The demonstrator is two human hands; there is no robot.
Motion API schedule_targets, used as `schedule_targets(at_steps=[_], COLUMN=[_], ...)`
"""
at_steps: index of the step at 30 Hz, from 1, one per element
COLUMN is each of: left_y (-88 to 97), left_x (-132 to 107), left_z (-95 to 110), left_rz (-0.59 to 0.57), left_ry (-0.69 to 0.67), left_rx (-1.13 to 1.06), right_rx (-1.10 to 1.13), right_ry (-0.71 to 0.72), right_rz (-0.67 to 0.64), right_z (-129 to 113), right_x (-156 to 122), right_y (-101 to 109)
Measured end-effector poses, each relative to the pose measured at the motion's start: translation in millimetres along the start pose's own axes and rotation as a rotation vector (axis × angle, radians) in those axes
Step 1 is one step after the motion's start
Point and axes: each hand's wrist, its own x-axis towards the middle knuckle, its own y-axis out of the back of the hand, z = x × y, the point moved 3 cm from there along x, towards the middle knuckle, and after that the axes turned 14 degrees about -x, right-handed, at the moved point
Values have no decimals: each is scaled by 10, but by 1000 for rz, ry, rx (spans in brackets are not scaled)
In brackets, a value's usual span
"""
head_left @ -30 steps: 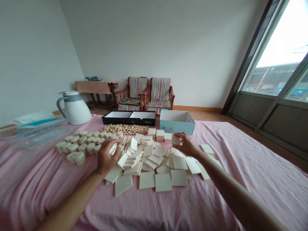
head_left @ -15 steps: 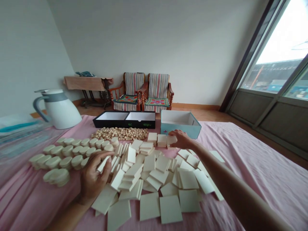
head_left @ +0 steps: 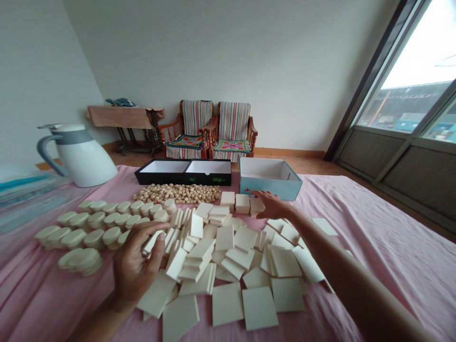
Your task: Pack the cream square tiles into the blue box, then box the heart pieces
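Observation:
My left hand (head_left: 135,259) is curled round pale square wooden tiles (head_left: 154,241), held between thumb and fingers at the left side of the tile heap; how many it holds is hidden. My right hand (head_left: 272,205) reaches forward with its fingers apart, beside the rightmost small stack of square tiles (head_left: 256,205). Two more such stacks (head_left: 242,203) stand in a row left of it. Between my hands lies a loose heap of square tiles (head_left: 225,237), some flat and some leaning on each other.
Stacked round wooden discs (head_left: 94,238) stand in rows at left. Small wooden beads (head_left: 178,193) lie before a black two-part box (head_left: 164,179). Right of it is a light-blue box (head_left: 270,186). A white jug (head_left: 85,159) stands far left on the pink cloth (head_left: 366,223).
My right hand's fingers have loosened from the rightmost tile stack and drawn slightly right. My left hand keeps its tiles in nearly the same place. The view has shifted slightly.

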Motion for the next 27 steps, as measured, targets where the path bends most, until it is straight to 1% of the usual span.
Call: schedule_targets(at_steps=[3, 6, 11, 16, 19, 22, 24, 27], left_y=[-12, -23, -24, -27, -34, -28, -19, -10], left_x=[-17, -10, 23, 23, 22, 24, 26, 27], left_z=[-16, 11, 102, 124, 121, 116, 109, 97], left_rz=[-10, -27, -43, -31, -38, -33, -25, -18], left_ry=[11, -5, -52, -51, -48, -50, -46, -45], left_rx=[-5, 8, 20, 28, 31, 36, 40, 43], right_rx=[-9, -11, -32, -40, -48, -67, -86, -144], right_ry=[4, 7, -17, -50, -61, -84, -91, -108], right_rz=[-34, -47, -36, -8, 27, 43, -4, -92], right_z=[-6, 15, 45, 34, 81, 176, 225, 238], right_x=[39, 70, 151, 169, 48, -164, -308, -448], right_y=[-56, -87, -98, -84, -1, 92, 99, 42])
